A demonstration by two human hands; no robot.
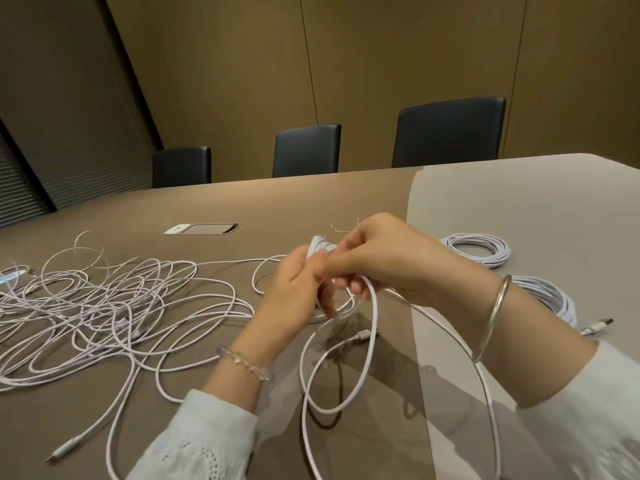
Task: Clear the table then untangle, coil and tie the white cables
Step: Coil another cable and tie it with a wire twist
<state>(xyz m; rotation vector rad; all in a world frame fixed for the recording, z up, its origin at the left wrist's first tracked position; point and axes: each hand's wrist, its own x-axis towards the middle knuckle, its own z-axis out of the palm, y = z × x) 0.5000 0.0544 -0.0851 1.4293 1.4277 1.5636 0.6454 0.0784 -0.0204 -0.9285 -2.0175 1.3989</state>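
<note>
The fingers of the left hand (298,275) and right hand (377,258) grasp a small bundle of white cable (320,244) above the table (311,199). Left lies the tangled heap (104,306); right lie two finished coils (476,249).

The tabletop (311,202) looks matt and smooth. The white cables (104,306) show a fine braided sheath. A polished metal bangle (493,315) gleams; the chairs (448,133) look like dark leather.

both hands (346,271) grip a white cable (372,327) over the table (311,202).
</note>
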